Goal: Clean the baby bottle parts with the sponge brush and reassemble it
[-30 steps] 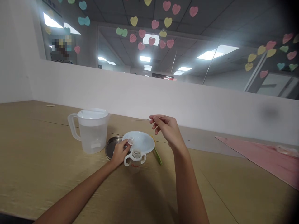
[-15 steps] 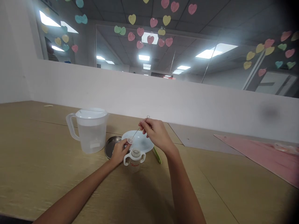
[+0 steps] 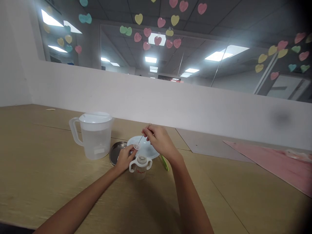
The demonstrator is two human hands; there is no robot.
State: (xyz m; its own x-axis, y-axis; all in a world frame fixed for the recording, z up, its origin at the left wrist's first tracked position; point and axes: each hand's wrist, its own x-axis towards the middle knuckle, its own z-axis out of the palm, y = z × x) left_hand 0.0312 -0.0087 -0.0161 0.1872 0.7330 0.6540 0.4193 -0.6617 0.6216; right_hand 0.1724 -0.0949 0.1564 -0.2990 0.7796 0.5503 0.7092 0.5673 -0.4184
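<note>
My left hand (image 3: 125, 158) pinches a small whitish bottle collar (image 3: 136, 146) over the near edge of a pale bowl (image 3: 147, 150). In my right hand (image 3: 159, 139), closed fingertips hold a thin wire brush (image 3: 140, 139), with a ring at its upper end. Its lower end points down into the collar; the bristles are too small to make out. Just in front of the bowl stands an open baby bottle (image 3: 140, 170) with two white handles and red print, upright and touched by neither hand.
A clear lidded pitcher (image 3: 96, 139) holding liquid stands left. Beside it lies a round metal dish (image 3: 114, 152), partly behind my left hand. A green-handled utensil (image 3: 164, 163) lies right of the bowl. A pink mat (image 3: 273, 165) covers the table's right side, before a white wall (image 3: 146, 97).
My right hand has shifted slightly left and toward the collar, and the brush's ring end has moved left and a little lower with it. My left hand and the bottle stay in place.
</note>
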